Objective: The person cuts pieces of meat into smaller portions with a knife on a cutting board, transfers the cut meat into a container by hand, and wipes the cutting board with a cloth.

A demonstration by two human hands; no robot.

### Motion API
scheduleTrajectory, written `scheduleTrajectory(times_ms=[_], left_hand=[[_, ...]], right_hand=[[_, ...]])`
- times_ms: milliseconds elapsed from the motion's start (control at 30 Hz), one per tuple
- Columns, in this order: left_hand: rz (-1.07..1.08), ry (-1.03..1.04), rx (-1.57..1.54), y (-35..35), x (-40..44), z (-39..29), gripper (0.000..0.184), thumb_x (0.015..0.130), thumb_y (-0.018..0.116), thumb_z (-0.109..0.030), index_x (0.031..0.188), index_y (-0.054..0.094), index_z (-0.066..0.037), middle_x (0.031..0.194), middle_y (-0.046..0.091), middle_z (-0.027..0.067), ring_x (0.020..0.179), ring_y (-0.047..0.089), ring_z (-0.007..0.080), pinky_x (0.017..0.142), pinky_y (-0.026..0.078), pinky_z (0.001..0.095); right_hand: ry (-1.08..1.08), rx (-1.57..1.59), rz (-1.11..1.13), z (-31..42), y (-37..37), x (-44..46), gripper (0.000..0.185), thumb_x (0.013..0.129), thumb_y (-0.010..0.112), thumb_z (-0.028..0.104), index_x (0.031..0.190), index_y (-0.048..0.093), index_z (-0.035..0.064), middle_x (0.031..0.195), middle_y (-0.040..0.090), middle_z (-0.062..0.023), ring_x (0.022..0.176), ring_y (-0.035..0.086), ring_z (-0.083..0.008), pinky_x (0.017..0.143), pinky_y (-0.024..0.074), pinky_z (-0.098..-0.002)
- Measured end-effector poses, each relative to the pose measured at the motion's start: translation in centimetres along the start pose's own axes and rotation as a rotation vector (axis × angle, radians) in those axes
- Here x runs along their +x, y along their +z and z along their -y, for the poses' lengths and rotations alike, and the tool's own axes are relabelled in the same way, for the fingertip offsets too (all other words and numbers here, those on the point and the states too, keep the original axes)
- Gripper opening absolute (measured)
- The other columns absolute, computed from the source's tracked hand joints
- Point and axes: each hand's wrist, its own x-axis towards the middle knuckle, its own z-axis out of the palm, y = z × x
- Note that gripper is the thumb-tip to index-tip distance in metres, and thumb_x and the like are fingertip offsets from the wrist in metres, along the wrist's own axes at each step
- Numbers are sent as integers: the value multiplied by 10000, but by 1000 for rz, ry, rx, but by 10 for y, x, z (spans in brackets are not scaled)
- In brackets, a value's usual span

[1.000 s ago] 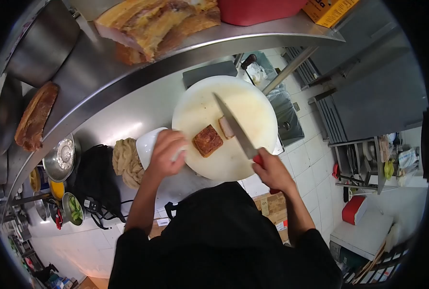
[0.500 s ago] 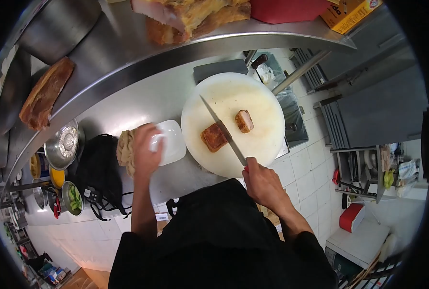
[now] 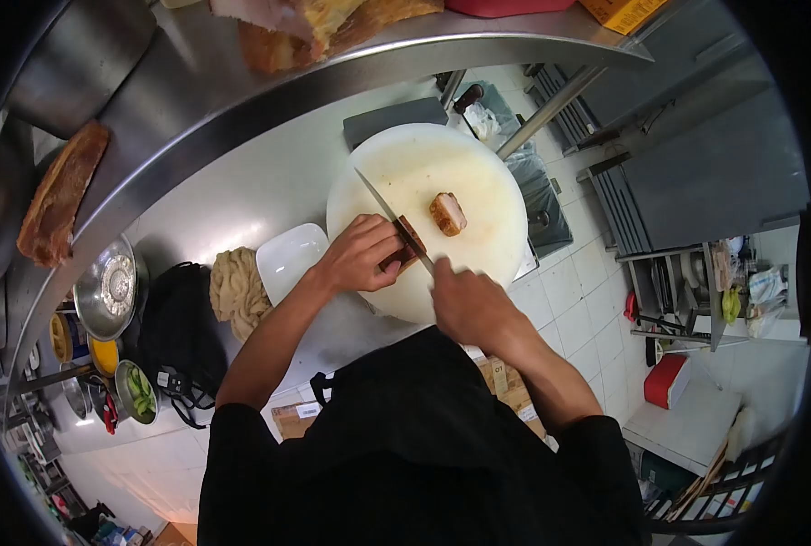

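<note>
My right hand [image 3: 473, 305] is closed round the handle of a long knife [image 3: 383, 202], whose blade lies across a browned piece of meat [image 3: 409, 238] on the round white cutting board [image 3: 487, 173]. Curled over that same piece, my left hand [image 3: 362, 255] holds it against the board, left of the blade, and hides much of it. A smaller cut piece of meat [image 3: 447, 214], its pale side showing, rests on the board to the right of the knife.
Left of the board are a white dish [image 3: 289, 259], a crumpled tan cloth [image 3: 239, 289] and a black bag [image 3: 182, 332]. A raised steel shelf [image 3: 187, 136] arcs across the front, bearing large meat pieces [image 3: 64, 196]. Metal bowls [image 3: 110, 289] stand at the left.
My left hand has moved from over the cloth and dish onto the larger meat piece. The knife, first near the small piece, moved left to the larger one. The view has shifted slightly.
</note>
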Motion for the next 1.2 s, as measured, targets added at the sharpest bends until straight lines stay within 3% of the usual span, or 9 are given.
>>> scheduleTrajectory(times_ms=[167, 267, 500, 633, 700, 833, 967, 1100, 1200], left_hand=[[-25, -2, -11, 3, -9, -2, 266, 646, 745, -106, 887, 649, -48, 912, 605, 87, 867, 578, 279, 784, 450, 389], [-21, -19, 3, 2, -5, -3, 280, 653, 757, -111, 901, 647, -46, 951, 622, 91, 896, 588, 276, 807, 449, 389], [9, -45, 20, -3, -5, 1, 264, 676, 753, -144, 902, 649, -57, 958, 618, 77, 916, 586, 266, 821, 458, 385], [4, -56, 21, 1, -7, -7, 267, 687, 757, -144, 910, 646, -46, 972, 623, 87, 923, 592, 268, 820, 460, 388], [-29, -49, 23, 0, -8, -7, 271, 693, 758, -147, 918, 648, -45, 987, 627, 91, 934, 594, 270, 832, 460, 388], [-17, -66, 69, -4, -6, -4, 289, 697, 771, -155, 936, 653, -45, 1012, 632, 100, 961, 599, 280, 846, 459, 395], [-90, -115, 136, -24, -19, -40, 343, 681, 808, -188, 966, 672, -54, 1074, 625, 109, 1033, 593, 303, 879, 455, 424], [-427, -256, 533, -75, -59, -73, 243, 708, 762, -121, 938, 699, -77, 1159, 597, 132, 1063, 565, 322, 912, 438, 458], [-557, -485, 833, -114, -102, -90, 205, 767, 693, -61, 971, 697, -78, 1199, 577, 141, 1107, 524, 327, 932, 429, 455]], right_hand=[[-5, 75, -6, 0, -1, 6, 286, 1008, 484, 199, 1109, 457, -67, 909, 667, -346, 884, 673, -516, 823, 525, -582], [105, -2, 178, 7, -26, -23, 217, 912, 460, 51, 1071, 485, -94, 926, 667, -380, 932, 680, -521, 847, 544, -553], [10, 143, -26, -5, 4, 20, 241, 942, 472, 107, 1094, 485, -79, 933, 678, -340, 874, 676, -519, 862, 525, -573], [204, 60, 223, 2, -18, -19, 251, 947, 470, 111, 1111, 491, -78, 970, 674, -350, 950, 671, -514, 908, 511, -573], [26, -1, 82, -10, -5, -14, 326, 1010, 521, 225, 1093, 469, -86, 852, 670, -325, 846, 677, -518, 792, 540, -573], [37, 90, -9, -3, 11, 19, 292, 1002, 516, 204, 1104, 481, -67, 891, 672, -336, 873, 666, -509, 827, 527, -556], [90, 103, 54, -12, -1, 1, 258, 953, 501, 132, 1115, 466, -65, 923, 671, -343, 915, 668, -502, 871, 518, -555], [52, 164, 1, -8, -11, -8, 326, 929, 554, 125, 1178, 456, -61, 969, 664, -346, 947, 658, -501, 882, 508, -552], [68, 200, -58, -2, -15, -15, 545, 919, 601, 114, 1410, 418, -38, 1068, 674, -332, 1018, 655, -487, 940, 502, -514]])
